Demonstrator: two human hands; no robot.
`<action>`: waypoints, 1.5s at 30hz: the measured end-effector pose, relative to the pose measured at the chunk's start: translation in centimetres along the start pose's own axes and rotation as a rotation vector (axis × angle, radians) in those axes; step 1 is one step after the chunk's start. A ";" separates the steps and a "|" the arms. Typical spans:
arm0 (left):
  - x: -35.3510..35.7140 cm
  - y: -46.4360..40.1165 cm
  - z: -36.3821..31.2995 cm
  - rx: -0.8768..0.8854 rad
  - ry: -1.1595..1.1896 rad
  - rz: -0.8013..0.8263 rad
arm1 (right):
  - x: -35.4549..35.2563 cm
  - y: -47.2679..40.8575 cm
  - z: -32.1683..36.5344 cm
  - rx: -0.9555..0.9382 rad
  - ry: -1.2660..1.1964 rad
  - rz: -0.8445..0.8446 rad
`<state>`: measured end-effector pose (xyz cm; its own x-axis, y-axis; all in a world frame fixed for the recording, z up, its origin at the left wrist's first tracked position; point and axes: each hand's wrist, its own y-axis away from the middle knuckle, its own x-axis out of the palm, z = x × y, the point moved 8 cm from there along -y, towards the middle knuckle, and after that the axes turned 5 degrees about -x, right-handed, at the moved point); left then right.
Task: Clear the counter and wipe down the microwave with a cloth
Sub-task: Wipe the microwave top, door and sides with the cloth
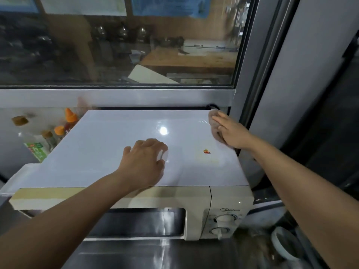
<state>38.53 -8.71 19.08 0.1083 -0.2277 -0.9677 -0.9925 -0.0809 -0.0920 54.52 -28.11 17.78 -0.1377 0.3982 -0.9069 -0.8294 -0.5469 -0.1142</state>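
Note:
The cream microwave (223,202) stands on the steel counter (136,253), its glossy white top (108,144) facing me. My right hand (232,133) lies flat on a brownish cloth (214,114) and presses it onto the top's rear right corner. My left hand (143,160) rests on the middle of the top with its fingertips bent down, holding nothing. A small coloured sticker (206,152) sits on the top between the two hands.
Sauce bottles with orange caps (70,117) and a clear bottle with a green label (36,147) stand left of the microwave, beside a white tray (17,179). A window (136,55) runs behind. A steel door frame (262,74) rises at right; a white bowl (281,244) sits low right.

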 end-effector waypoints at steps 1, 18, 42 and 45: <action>0.1 0.0 0.1 -0.005 -0.007 0.003 | 0.1 -0.3 -0.3 0.002 -0.005 0.025; -0.5 3.2 2.2 -0.069 0.006 0.033 | 0.6 14.9 5.2 -0.082 0.102 0.034; -4.9 7.9 17.8 -0.151 0.026 -0.007 | 7.1 6.9 19.1 -0.041 0.296 -0.048; -4.6 7.9 18.2 -0.123 0.053 0.018 | 9.8 3.8 25.5 -0.178 0.317 -0.044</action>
<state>29.14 9.41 18.52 0.0964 -0.2812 -0.9548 -0.9801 -0.1943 -0.0417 36.16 -7.48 18.78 0.0934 0.1911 -0.9771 -0.7199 -0.6650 -0.1989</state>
